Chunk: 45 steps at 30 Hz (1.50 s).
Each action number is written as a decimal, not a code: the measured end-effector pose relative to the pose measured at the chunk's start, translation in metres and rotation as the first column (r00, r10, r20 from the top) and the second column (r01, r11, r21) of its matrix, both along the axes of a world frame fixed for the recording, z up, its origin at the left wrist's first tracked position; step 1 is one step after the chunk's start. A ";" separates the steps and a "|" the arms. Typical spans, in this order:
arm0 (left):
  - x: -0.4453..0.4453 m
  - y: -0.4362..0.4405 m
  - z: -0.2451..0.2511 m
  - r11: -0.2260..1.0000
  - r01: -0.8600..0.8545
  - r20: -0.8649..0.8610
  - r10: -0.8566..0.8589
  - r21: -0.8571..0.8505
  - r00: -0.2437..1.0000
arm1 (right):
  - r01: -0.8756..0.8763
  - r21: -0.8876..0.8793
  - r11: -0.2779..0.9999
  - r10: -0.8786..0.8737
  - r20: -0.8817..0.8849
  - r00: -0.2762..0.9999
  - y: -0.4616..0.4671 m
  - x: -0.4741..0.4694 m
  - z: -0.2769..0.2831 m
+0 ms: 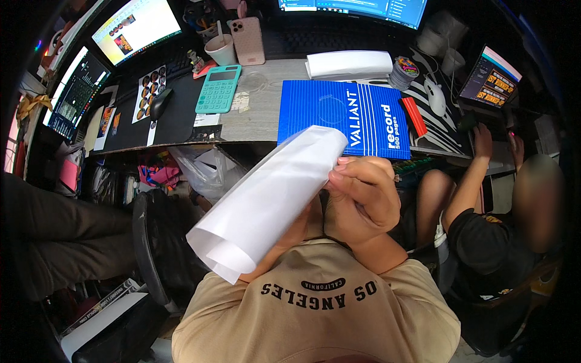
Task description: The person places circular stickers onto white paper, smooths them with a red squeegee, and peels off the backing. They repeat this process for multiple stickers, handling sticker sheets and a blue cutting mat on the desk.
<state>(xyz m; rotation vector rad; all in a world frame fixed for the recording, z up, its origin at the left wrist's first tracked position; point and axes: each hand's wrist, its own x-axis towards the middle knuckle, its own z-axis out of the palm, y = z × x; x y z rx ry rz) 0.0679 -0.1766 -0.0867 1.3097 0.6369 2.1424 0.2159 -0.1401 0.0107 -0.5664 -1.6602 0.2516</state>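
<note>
A loosely rolled white sheet (268, 199) slants across the view above my lap, its open end toward the lower left. My right hand (367, 195) pinches the sheet's edge near the upper end between thumb and fingers. Behind the roll is my left hand (295, 229), mostly covered by it; its fingers are hidden, so its grip cannot be made out. Just beyond the roll, a blue record book (313, 104) lies at the desk's front edge, partly overlapped by the sheet. Another white paper roll (349, 63) rests behind the book.
A teal calculator (219, 88), a white cup (221, 49) and a phone (248, 41) stand left of the book. At right are a red-orange object (414, 117), a stack of round items (404, 72) and a white mouse (435, 97). A co-worker's hand (482, 140) is by a laptop (492, 77).
</note>
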 end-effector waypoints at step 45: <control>0.017 -0.001 0.004 0.994 -0.103 0.122 0.105 -0.025 0.987 | 0.023 0.111 0.994 -0.027 0.031 0.999 -0.002 0.000 -0.006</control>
